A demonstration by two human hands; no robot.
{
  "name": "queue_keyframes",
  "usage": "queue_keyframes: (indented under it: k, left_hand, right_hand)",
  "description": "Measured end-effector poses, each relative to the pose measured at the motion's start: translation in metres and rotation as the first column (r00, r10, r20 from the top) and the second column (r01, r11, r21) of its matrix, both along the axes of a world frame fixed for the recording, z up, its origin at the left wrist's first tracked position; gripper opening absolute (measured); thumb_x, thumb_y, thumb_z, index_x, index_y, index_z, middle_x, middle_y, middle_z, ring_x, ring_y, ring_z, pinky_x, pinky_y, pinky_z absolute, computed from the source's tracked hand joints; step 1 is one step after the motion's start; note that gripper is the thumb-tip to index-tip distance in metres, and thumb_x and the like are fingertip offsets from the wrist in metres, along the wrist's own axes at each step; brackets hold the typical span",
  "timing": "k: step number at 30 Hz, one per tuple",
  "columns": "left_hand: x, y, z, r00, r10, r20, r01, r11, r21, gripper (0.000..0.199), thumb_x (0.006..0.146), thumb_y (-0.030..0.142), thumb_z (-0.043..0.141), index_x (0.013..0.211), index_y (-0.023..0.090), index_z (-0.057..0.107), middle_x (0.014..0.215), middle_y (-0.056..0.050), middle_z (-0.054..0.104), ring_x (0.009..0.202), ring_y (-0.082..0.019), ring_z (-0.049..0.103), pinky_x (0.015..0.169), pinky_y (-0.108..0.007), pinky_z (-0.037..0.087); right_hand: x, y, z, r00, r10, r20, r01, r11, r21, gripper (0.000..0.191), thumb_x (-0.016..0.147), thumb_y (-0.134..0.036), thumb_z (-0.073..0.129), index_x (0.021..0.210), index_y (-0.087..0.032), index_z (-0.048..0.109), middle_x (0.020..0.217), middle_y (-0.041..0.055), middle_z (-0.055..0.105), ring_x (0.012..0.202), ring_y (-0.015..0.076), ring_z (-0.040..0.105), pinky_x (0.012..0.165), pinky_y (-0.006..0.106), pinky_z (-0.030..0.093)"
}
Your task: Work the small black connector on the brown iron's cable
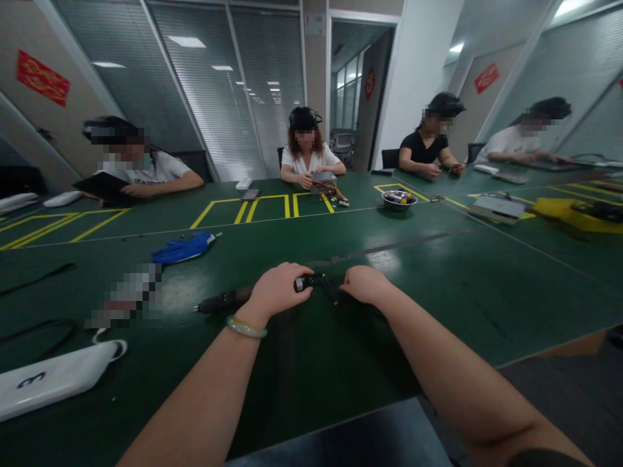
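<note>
My left hand (280, 288), with a pale bangle at its wrist, wraps round a black cylindrical tool (226, 301) lying low over the green table. The tool's narrower, metal-tipped end points left; its exact kind is unclear. Its other end (302, 283), bearing a small white label, shows by my left thumb. From there a thin black cord (329, 285) runs towards my right hand (366, 284). My right fingers are curled closed at the cord, their tips partly hidden.
A blue glove (183, 248) lies beyond the tool on the green table (311, 383). At the left is a white device marked 3 (53, 379). Across the table several people sit at work, near a metal bowl (399, 201) of small parts and a yellow item (579, 215).
</note>
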State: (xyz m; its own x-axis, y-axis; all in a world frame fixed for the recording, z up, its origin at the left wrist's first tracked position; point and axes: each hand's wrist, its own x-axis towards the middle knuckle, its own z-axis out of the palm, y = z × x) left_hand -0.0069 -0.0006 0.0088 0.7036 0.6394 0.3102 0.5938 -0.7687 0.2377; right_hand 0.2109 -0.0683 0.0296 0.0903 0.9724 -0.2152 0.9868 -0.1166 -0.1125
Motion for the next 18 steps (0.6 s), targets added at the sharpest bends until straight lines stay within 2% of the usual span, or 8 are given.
queue_keyframes:
  k: [4, 8, 11, 13, 18]
  left_hand:
    - [0.004, -0.002, -0.003, 1.0, 0.007, -0.003, -0.007, 1.0, 0.016, 0.033, 0.08, 0.034, 0.061, 0.112, 0.027, 0.065, 0.105, -0.004, 0.068, 0.098, -0.025, 0.061, 0.092, -0.039, 0.046]
    - [0.014, -0.01, -0.007, 0.996, 0.091, -0.016, -0.09, 0.995, 0.053, 0.028, 0.082, 0.029, 0.057, 0.109, 0.024, 0.064, 0.101, -0.007, 0.067, 0.096, -0.026, 0.062, 0.089, -0.041, 0.045]
    - [0.017, -0.013, -0.009, 0.992, 0.123, -0.017, -0.122, 0.992, 0.034, 0.025, 0.083, 0.028, 0.056, 0.106, 0.023, 0.063, 0.101, -0.007, 0.066, 0.092, -0.025, 0.062, 0.083, -0.039, 0.047]
    - [0.017, -0.013, -0.009, 0.992, 0.125, -0.015, -0.125, 0.992, 0.024, 0.022, 0.084, 0.029, 0.055, 0.105, 0.023, 0.063, 0.099, -0.006, 0.066, 0.09, -0.024, 0.062, 0.08, -0.037, 0.048]
    - [0.015, -0.01, -0.009, 0.992, 0.127, 0.003, -0.127, 0.992, 0.016, 0.02, 0.087, 0.033, 0.053, 0.102, 0.024, 0.064, 0.098, -0.005, 0.066, 0.091, -0.023, 0.062, 0.079, -0.036, 0.048]
  right_hand:
    - [0.001, -0.005, 0.007, 0.999, 0.032, -0.023, -0.032, 0.999, 0.004, 0.029, 0.092, -0.041, 0.058, 0.096, -0.016, 0.073, 0.097, 0.011, 0.068, 0.09, 0.0251, 0.064, 0.076, 0.031, 0.049]
    - [0.011, -0.008, 0.013, 0.987, 0.15, -0.052, -0.152, 0.988, -0.022, 0.014, 0.087, -0.02, 0.062, 0.095, -0.02, 0.074, 0.096, 0.0067, 0.069, 0.09, 0.0236, 0.064, 0.075, 0.029, 0.048]
    - [0.014, -0.011, 0.016, 0.981, 0.176, -0.076, -0.182, 0.981, -0.073, 0.019, 0.081, -0.012, 0.066, 0.094, -0.023, 0.074, 0.091, 0.0023, 0.069, 0.084, 0.0214, 0.065, 0.072, 0.027, 0.048]
    - [0.013, -0.014, 0.019, 0.984, 0.173, -0.041, -0.176, 0.979, -0.101, 0.021, 0.079, -0.012, 0.067, 0.095, -0.022, 0.073, 0.091, 0.003, 0.07, 0.083, 0.0224, 0.065, 0.072, 0.028, 0.049]
    - [0.014, -0.015, 0.023, 0.989, 0.102, 0.109, -0.091, 0.991, -0.102, 0.023, 0.082, -0.01, 0.061, 0.102, -0.015, 0.072, 0.103, 0.0118, 0.068, 0.096, 0.0273, 0.064, 0.079, 0.032, 0.05]
